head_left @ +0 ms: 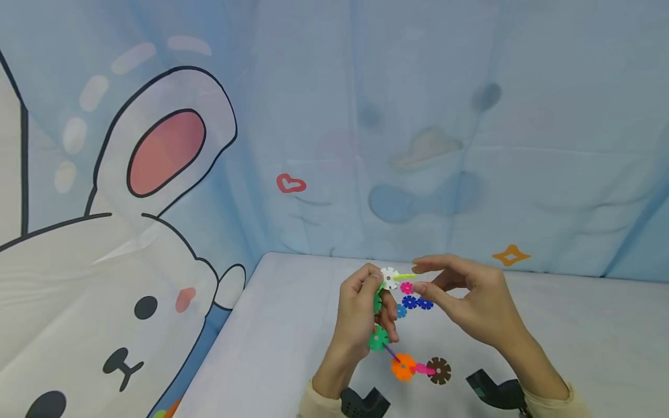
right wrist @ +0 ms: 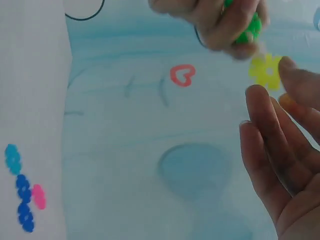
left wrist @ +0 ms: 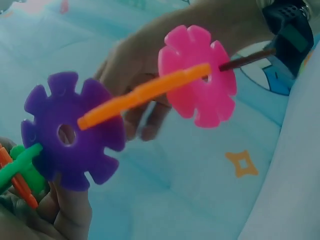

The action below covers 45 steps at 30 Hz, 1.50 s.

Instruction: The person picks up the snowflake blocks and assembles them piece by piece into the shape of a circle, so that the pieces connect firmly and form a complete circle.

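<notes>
Notched plastic discs form a chain held in my left hand [head_left: 360,310]. A white disc [head_left: 389,278] is pinched at its upper end, with a yellow disc [right wrist: 266,71] slotted on edge-on beside it. Lower down hang a green disc [head_left: 378,338], a purple disc [left wrist: 62,145], an orange disc [head_left: 403,367], a pink disc [left wrist: 192,95] and a brown disc [head_left: 438,370]. My right hand [head_left: 473,299] is at the yellow disc's outer edge, thumb and forefinger apart on either side of it and the other fingers loosely extended.
Behind my hands, loose discs lie on the white table [head_left: 292,325]: a pink one [head_left: 406,288], two dark blue ones [right wrist: 25,202] and a light blue one [right wrist: 13,159]. A printed blue curtain [head_left: 324,116] rises along the table's back and left side.
</notes>
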### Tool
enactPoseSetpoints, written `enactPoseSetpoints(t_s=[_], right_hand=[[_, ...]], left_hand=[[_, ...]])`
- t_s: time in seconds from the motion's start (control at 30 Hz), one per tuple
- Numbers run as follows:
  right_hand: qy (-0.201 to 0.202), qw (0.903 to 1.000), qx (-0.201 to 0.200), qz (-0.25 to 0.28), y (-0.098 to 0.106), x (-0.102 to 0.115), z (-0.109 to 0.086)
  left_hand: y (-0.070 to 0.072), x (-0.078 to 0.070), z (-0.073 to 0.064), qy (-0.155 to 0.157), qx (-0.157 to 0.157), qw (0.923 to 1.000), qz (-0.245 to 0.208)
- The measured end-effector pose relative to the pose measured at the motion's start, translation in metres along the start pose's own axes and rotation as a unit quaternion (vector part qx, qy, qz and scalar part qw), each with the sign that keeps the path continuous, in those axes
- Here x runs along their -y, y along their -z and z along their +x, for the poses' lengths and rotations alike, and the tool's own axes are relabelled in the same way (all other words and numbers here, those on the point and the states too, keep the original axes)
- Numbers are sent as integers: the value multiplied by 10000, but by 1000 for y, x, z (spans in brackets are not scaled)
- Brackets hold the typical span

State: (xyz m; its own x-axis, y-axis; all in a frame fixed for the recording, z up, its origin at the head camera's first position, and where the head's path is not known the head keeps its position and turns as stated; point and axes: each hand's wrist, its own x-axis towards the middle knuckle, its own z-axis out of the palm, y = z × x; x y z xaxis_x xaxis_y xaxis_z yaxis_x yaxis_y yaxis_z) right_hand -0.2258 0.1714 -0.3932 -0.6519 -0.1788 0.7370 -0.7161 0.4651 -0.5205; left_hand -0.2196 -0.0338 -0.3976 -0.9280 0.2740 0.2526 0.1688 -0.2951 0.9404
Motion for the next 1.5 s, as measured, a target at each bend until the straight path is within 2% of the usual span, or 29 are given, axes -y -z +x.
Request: enactPoseSetpoints(t_s=[0.1,0.17,0.23,0.33,0.4,0.47,0.6,0.7,0.8,1.0,1.2,1.5], right_hand=[[-584,9969,327,-406,-11,-21,-3],[-889,9905,780,-705,-23,-36,-8],[-1049,9796,1447,-915,-36,-49,-14],[-1096,9589,2457,-898,-56,-61,-26],[-1112,9447,2945,-919,-67,-65,-33],[-1168,9327,3260,-1011,-76,-66,-39],[-1331,9246,3312,-1328,-85,-67,-44],[-1526,9250,3184,-1403,-86,-69,-44],[-1750,9214,3183,-1381,-84,-71,-43],[-2022,9157,3176,-1403,-78,-77,-42],[-2058,9108,3227,-1548,-67,-81,-40],[-2347,8934,3424,-1720,-55,-81,-37]], left_hand=[[7,-1,2,-136,-380,9992,-27],[10,-2,3,-190,-572,9982,-72],[13,-2,3,-202,-669,9975,-106],[14,-2,4,-208,-673,9974,-115],[14,-2,4,-220,-622,9978,-109],[14,-1,5,-241,-565,9981,-85],[13,-1,6,-266,-472,9985,-26],[12,0,6,-262,-395,9989,-9],[12,1,6,-254,-322,9992,0],[11,1,4,-358,-294,9989,99],[12,0,3,-493,-375,9980,140],[13,1,4,-667,-470,9964,206]])
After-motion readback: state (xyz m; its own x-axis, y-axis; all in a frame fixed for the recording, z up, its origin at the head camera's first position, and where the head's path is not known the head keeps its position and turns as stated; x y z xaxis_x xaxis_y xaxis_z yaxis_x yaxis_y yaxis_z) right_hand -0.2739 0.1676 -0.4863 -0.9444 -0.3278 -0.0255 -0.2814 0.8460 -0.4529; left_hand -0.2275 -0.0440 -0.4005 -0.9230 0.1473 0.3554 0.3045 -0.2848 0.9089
